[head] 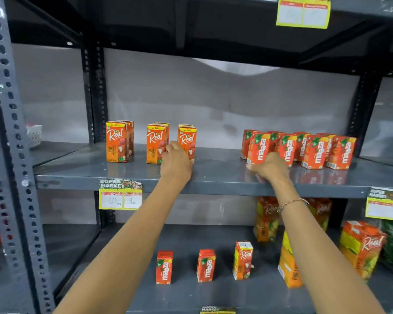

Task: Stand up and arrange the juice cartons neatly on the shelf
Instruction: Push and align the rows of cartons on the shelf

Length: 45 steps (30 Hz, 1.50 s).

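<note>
While both hands work the upper shelf (213,177) | left grip (176,163) closed on a Real carton (187,141), right grip (268,166) cupping a Maaza carton (258,148) | step, judged: aligning rows | next: square fronts behind shelf lip | free room lies between grips

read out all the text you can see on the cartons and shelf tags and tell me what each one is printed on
"Real": small cartons upper shelf left, large cartons lower shelf.
"Rs. 10/-": top of those small cartons.
"maaza": cartons upper right, two below.
"PINEAPPLE": large lower carton.
"SUPER MARKET", handwritten "10": shelf tag.
Top tag, fine print: unreadable.
</note>
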### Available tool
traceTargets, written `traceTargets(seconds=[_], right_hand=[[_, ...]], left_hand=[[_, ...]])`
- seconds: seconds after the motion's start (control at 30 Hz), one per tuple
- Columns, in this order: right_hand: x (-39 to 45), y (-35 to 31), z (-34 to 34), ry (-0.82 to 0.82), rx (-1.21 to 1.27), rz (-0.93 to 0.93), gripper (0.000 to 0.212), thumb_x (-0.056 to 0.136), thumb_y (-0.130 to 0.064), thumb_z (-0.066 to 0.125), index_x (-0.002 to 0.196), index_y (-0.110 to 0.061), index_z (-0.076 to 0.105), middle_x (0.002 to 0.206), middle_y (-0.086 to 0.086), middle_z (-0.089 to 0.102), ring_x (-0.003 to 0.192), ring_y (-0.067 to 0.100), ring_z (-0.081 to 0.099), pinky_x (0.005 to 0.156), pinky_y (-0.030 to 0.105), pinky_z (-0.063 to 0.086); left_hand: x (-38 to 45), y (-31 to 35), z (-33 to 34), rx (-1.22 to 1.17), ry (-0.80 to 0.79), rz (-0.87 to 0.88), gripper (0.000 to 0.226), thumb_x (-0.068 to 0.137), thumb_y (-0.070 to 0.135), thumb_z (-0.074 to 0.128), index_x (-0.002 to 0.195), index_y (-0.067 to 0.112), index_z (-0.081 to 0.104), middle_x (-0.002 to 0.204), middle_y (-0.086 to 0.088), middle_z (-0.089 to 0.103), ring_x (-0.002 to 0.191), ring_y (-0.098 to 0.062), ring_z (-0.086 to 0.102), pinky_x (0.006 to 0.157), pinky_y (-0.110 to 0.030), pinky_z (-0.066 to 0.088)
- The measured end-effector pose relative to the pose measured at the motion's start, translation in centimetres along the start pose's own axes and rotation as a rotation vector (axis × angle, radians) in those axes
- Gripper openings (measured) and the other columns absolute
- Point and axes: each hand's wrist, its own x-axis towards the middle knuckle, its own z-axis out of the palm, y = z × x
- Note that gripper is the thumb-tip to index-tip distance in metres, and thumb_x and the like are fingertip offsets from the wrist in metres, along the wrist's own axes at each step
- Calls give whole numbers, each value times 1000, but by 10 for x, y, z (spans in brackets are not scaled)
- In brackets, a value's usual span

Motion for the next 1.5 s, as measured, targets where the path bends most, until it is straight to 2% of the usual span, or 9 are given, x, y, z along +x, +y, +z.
traceTargets(seconds=[0.1,0.23,0.43,0.77,0.93,1.0,1.1,1.27,1.5], right_hand=[[12,-7,0,-7,-43,11,82,75,-45,72,133,1,38,127,15,56,112,31,58,87,31,45],[24,-8,7,68,14,3,94,75,-42,73,138,1,19,131,17,52,116,35,55,91,36,45],[32,-3,17,126,-18,-10,76,78,-33,72,133,0,31,130,20,53,118,38,54,95,41,45],[30,1,17,153,-2,-40,79,77,-36,74,134,-3,31,129,17,54,117,35,56,93,40,47],[31,15,6,-22,184,-5,60,76,-31,75,123,-4,48,114,13,64,98,32,66,66,29,50],[34,28,-5,19,189,11,55,80,-28,71,124,-2,50,122,15,61,111,32,60,81,32,49],[45,45,-27,171,92,132,81,78,-31,73,138,2,30,140,19,43,130,35,42,104,42,41],[58,50,-29,59,-42,121,96,75,-39,75,141,2,19,145,19,36,132,34,39,105,42,38],[67,52,-24,108,21,77,82,80,-32,71,138,1,23,136,20,49,123,37,50,99,42,43]], left_hand=[[6,12,7,-32,-51,-84,93,88,38,62,146,-6,5,150,-25,25,135,-40,35,109,-43,34],[15,21,13,-95,-42,-200,102,80,39,71,146,-2,5,149,-24,27,136,-39,32,109,-44,32],[22,22,23,-74,4,-198,81,85,26,68,140,-2,16,143,-26,34,132,-40,36,106,-43,36],[22,22,24,-53,-15,-202,84,86,30,67,142,-1,14,147,-24,30,134,-40,34,108,-44,35],[22,21,26,-38,-20,-199,91,86,33,66,146,-2,7,149,-24,27,136,-40,32,109,-45,34],[23,21,26,-9,-26,-196,93,86,34,65,146,-3,4,150,-24,26,136,-41,32,109,-45,34],[24,22,26,-18,-36,-205,94,87,35,65,147,-2,2,150,-23,26,137,-41,31,109,-46,33],[24,22,26,-50,-30,-214,92,86,31,67,147,1,5,149,-22,27,136,-41,31,109,-49,33],[25,21,28,-75,-22,-214,90,86,29,67,146,1,6,149,-23,27,136,-42,31,110,-49,31]])
